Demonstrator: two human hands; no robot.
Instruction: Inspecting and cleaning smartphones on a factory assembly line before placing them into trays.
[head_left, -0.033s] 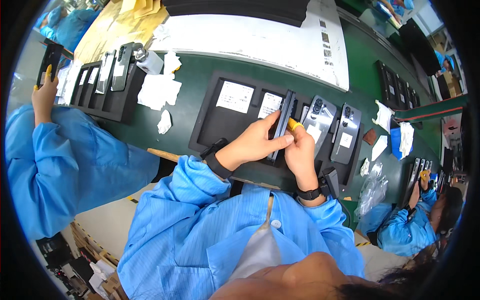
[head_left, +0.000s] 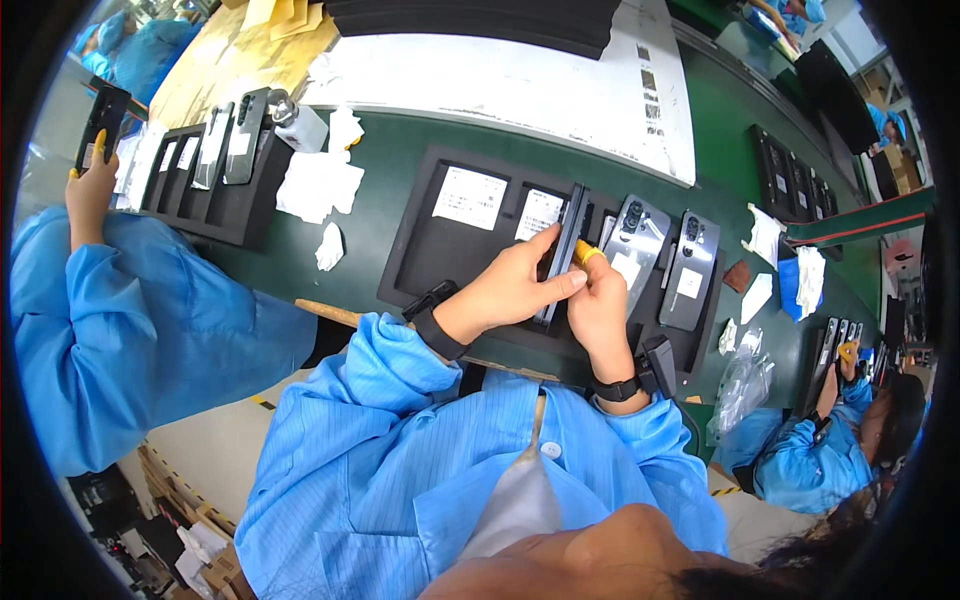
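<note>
A dark smartphone (head_left: 568, 240) stands nearly edge-on between my hands, above the black compartment tray (head_left: 450, 250). My left hand (head_left: 508, 285) grips its left side, with the thumb reaching across the near part. On the other side my right hand (head_left: 600, 308) closes on it, a yellow finger cot (head_left: 589, 254) on one finger. Two parallel dark edges show, and I cannot tell whether that is one phone or two. Right of my hands, a silver-grey phone (head_left: 645, 222) and a second grey phone (head_left: 692, 268) lie back up in the tray. White labels (head_left: 470, 197) lie in its left compartments.
Left, another tray (head_left: 215, 220) holds phones beside a white bottle (head_left: 300, 128) and white paper (head_left: 320, 185). A co-worker's hand (head_left: 90, 190) holds a phone there. Right lie wipes (head_left: 765, 235), a blue container (head_left: 790, 285) and a plastic bag (head_left: 742, 385); another person (head_left: 820, 450) works beyond.
</note>
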